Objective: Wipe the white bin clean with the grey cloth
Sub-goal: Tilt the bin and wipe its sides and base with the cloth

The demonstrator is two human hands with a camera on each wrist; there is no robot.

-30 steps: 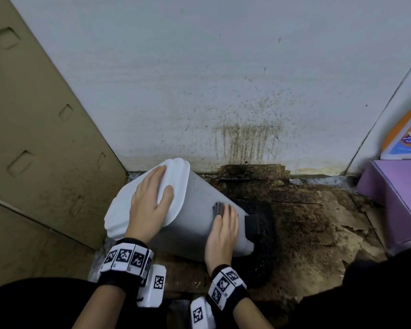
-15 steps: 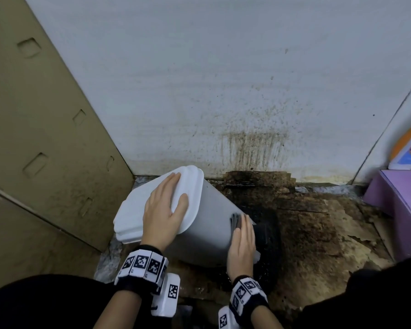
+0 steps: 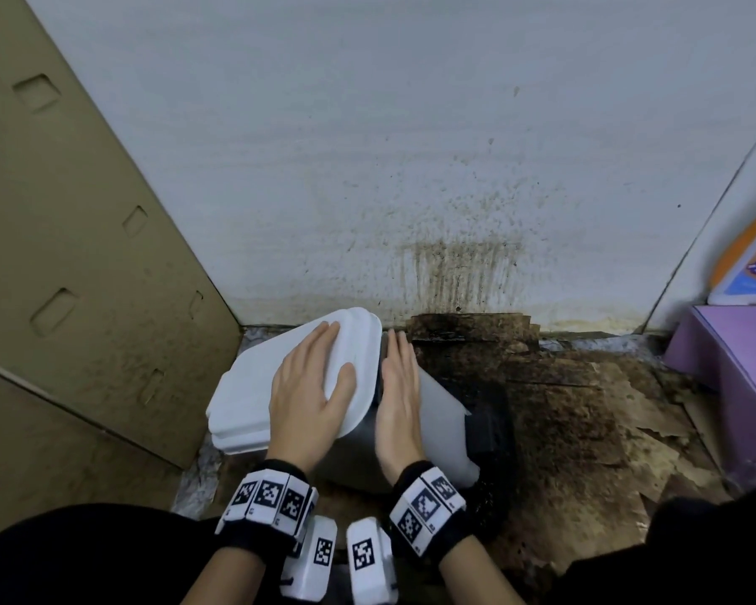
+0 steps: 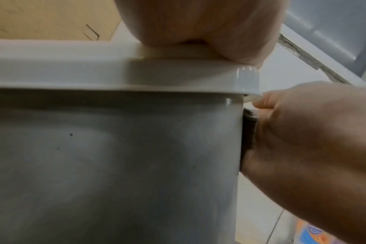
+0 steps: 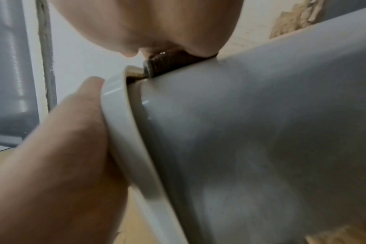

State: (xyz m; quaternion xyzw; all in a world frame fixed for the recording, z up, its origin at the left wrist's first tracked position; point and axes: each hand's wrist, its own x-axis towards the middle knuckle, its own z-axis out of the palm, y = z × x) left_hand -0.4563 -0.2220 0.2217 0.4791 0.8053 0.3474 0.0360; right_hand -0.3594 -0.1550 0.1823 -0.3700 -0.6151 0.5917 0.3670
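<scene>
The white bin (image 3: 444, 414) leans on the floor, its lid (image 3: 254, 395) turned to the left. My left hand (image 3: 311, 386) lies flat on the lid with straight fingers and the thumb (image 5: 52, 145) against the lid's edge. My right hand (image 3: 398, 386) presses flat against the bin's side wall just under the lid rim. The grey cloth (image 4: 248, 132) is squeezed between that palm and the wall. In the right wrist view only a dark ribbed edge of the cloth (image 5: 167, 65) shows. In the head view the cloth is almost wholly hidden under the hand.
A stained white wall (image 3: 411, 168) stands behind the bin. Cardboard panels (image 3: 62, 277) close off the left side. The floor (image 3: 564, 408) to the right is dark, dirty and peeling. A purple box (image 3: 734, 369) sits at the right edge.
My right hand has slid the cloth along the bin's side, from near the base to just under the lid. The left hand stays flat on the lid.
</scene>
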